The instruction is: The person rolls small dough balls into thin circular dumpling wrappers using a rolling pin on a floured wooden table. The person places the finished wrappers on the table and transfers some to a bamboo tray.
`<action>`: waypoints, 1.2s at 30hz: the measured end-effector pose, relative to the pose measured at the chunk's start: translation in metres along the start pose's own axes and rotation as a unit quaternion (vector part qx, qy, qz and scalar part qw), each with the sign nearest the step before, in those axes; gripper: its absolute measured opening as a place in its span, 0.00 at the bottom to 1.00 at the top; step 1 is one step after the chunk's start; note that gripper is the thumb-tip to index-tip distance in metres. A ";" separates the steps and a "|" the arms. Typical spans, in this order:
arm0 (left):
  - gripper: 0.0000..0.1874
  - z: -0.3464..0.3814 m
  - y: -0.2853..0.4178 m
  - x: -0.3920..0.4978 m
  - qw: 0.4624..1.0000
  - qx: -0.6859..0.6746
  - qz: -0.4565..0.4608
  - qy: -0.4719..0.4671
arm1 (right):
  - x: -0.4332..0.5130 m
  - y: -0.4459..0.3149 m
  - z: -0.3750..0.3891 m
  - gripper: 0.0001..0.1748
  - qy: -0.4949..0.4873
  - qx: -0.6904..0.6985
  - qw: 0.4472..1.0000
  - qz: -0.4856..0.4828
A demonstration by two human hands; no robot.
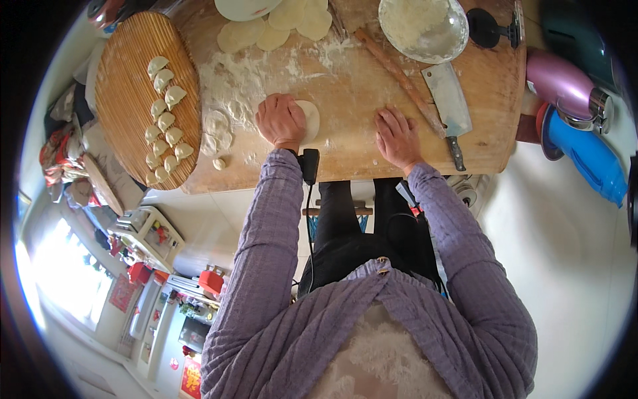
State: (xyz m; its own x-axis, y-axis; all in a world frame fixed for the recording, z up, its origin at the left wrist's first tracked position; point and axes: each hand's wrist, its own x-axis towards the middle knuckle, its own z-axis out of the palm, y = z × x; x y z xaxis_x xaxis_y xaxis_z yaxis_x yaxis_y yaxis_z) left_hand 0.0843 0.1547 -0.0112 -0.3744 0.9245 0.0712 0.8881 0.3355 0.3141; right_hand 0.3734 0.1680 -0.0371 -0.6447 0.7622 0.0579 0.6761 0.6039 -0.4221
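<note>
My left hand [281,119] lies palm down over a round, flattened piece of dough [311,119]. The right edge of the dough shows beside the thumb; the rest is hidden under the hand. My right hand [398,135] rests on the wooden board [344,149], with no object visible in it. Close to its right lies a wooden rolling pin [398,77], slanting across the board. A cleaver [448,97] with a dark handle is just beyond the pin. Left of my left hand are several small floured dough pieces [217,130] and one separate dough lump [219,163].
An oval slatted tray [119,99] at the left bears several folded dumplings [166,120]. Several flat dough wrappers [241,35] lie at the far edge, partly under a white bowl [246,6]. A metal bowl [456,32] holds flour [411,17]. Vacuum flasks [563,85] stand off the right edge.
</note>
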 end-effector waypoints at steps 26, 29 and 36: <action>0.15 0.000 0.021 -0.049 0.996 0.026 -0.018 0.087 | -0.003 0.004 0.005 0.25 0.005 0.006 1.000 -0.011; 0.14 0.003 0.013 -0.026 0.996 -0.001 -0.035 0.082 | -0.002 0.002 0.004 0.25 -0.009 -0.003 1.000 0.000; 0.12 0.003 0.000 0.011 0.998 0.001 -0.054 0.038 | 0.005 -0.003 -0.005 0.21 0.001 0.016 1.000 0.009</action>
State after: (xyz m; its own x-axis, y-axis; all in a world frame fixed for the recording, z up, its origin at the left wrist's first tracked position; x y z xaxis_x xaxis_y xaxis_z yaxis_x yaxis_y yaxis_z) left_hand 0.0813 0.1656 -0.0131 -0.4872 0.8665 0.1086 0.8418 0.4329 0.3225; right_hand 0.3698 0.1715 -0.0312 -0.6313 0.7738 0.0513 0.6762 0.5817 -0.4521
